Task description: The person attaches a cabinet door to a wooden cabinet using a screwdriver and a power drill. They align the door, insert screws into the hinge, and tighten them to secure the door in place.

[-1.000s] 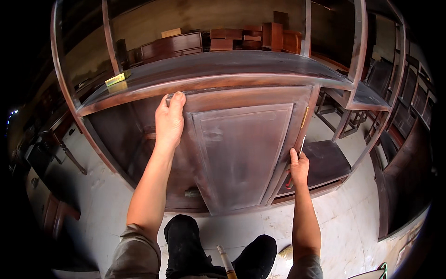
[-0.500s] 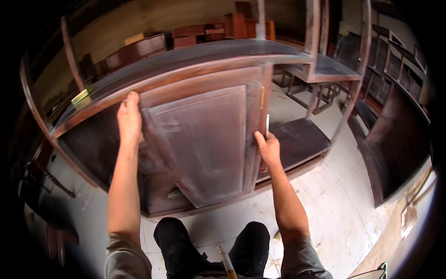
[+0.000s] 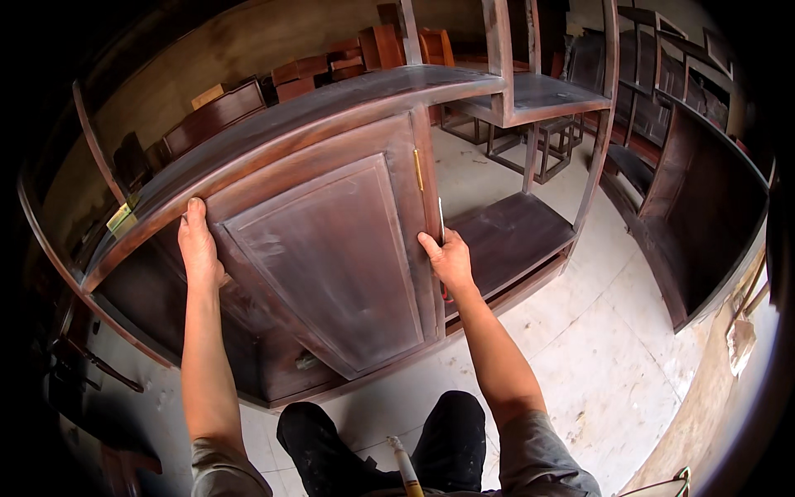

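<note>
My left hand [image 3: 199,248] lies flat, fingers together, on the cabinet door [image 3: 331,257] at frame centre to steady it; my right hand [image 3: 447,261] pinches a thin tool [image 3: 440,219] near the brass hinge [image 3: 418,170].

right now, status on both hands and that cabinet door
Left hand flat on the cabinet door, upper left corner. Right hand on its hinge-side edge, by a thin tool. Brass hinge visible above. Nothing blocking the door front.
</note>
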Demonstrator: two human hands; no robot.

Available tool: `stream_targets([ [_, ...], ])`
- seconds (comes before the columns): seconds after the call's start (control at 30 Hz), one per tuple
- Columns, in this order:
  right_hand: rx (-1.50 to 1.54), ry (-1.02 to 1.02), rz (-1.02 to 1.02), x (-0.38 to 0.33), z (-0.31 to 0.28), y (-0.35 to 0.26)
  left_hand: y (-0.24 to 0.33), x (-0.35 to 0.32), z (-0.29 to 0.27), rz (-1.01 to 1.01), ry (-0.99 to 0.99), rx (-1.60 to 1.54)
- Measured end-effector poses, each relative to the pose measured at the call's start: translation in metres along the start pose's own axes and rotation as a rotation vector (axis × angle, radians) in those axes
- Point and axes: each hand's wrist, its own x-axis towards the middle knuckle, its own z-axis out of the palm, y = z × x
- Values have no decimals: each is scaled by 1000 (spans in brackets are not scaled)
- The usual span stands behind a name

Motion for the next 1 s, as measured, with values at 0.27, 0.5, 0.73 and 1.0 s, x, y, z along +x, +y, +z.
stream_targets([
  [0.27,-67,30,-63,-3,-2,-2,0,-11,-4,-121,-79,-72],
  [0.5,-49,61,-142,-4,-2,3,-26,-20,-20,-158,-159,-65],
  [0.73,188,-56,97,-10,-14,4,-37,-23,-22,-162,-132,-74],
  [1.0,382,-162,436,-26,-30,50,-54,-26,-33,-188,-26,-45],
])
